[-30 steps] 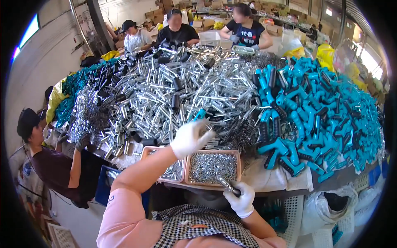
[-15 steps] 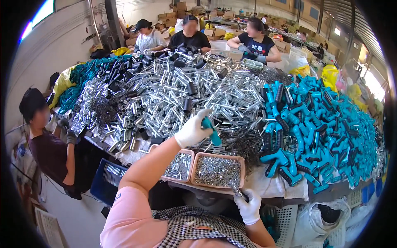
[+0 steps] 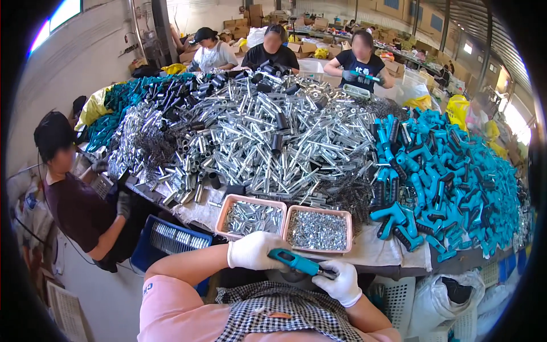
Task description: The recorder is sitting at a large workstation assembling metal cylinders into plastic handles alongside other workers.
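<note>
Teal casing (image 3: pixel 299 263) lies gripped between the left hand (image 3: pixel 253 251) at its left end and the right hand (image 3: pixel 342 284) at its right. Just beyond sit two pink trays (image 3: pixel 319 249).

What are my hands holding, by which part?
Your left hand grips a teal part by its left end; your right hand, a metal piece at the other end, exact grip hidden.
</note>
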The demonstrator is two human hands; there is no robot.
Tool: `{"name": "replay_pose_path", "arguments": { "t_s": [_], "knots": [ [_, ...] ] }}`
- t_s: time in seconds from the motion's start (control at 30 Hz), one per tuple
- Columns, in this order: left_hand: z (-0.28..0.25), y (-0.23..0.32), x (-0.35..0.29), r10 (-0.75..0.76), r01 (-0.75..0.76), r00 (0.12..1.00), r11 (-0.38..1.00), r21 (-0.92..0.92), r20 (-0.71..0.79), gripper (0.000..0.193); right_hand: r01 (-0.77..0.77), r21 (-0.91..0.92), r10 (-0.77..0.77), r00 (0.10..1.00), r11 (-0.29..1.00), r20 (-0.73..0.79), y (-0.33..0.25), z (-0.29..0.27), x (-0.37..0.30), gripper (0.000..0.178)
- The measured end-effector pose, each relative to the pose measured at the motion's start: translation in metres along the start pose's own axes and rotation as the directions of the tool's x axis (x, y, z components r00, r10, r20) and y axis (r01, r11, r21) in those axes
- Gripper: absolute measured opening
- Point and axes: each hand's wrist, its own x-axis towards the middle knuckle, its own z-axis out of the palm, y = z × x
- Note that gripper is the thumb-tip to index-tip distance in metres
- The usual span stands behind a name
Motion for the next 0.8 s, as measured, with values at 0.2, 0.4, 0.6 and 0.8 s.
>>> {"name": "replay_pose_path", "arguments": {
  "t_s": [0.2, 0.4, 0.6, 0.8],
  "knots": [
    [0.042, 0.001, -0.016, 0.129, -0.147, 0.985, 0.974, 0.17, 0.11, 0.027, -0.058, -0.076, 0.082, 0.931, 0.995, 0.356, -0.019, 0.019, -0.001, 0.069],
    [0.061, -0.019, -0.011, 0.189, -0.196, 0.98, 0.969, 0.148, 0.06, 0.023, -0.012, 0.0, 0.011, 0.934, 1.0, 0.356, -0.003, 0.036, 0.003, 0.046],
    [0.026, -0.057, 0.024, -0.202, 0.264, 0.962, 0.864, 0.429, -0.186, 0.023, -0.063, -0.08, 0.08, 0.971, 0.995, 0.226, 0.004, 0.025, 0.012, 0.033],
    [0.035, -0.147, 0.03, -0.399, 0.535, 0.845, 0.647, 0.544, -0.356, 0.024, 0.029, -0.087, -0.015, 0.988, 0.996, 0.155, 0.021, 0.01, 0.014, 0.035]
  ]
}}
